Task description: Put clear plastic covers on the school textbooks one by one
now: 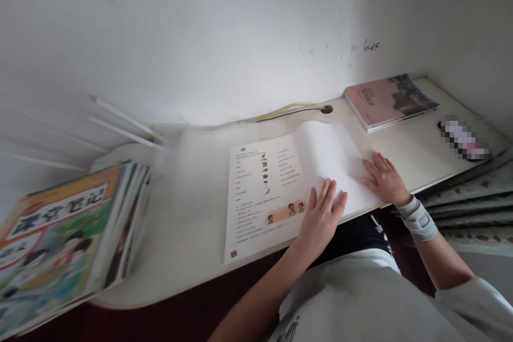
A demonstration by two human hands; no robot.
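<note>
An open workbook (272,181) lies on the white desk (192,224), its left page printed and its right page blank. My left hand (320,214) lies flat on the book's middle near the front edge, fingers stretched out. Spread on the right page's lower corner rests my right hand (382,176), with a grey band around its wrist. Neither hand holds anything.
A stack of colourful books (68,235) sits at the desk's left end. A pink-covered book (388,99) lies at the back right by the wall. A cable hole with a yellow cord (326,109) is behind the workbook. A blurred object (465,139) lies at the far right.
</note>
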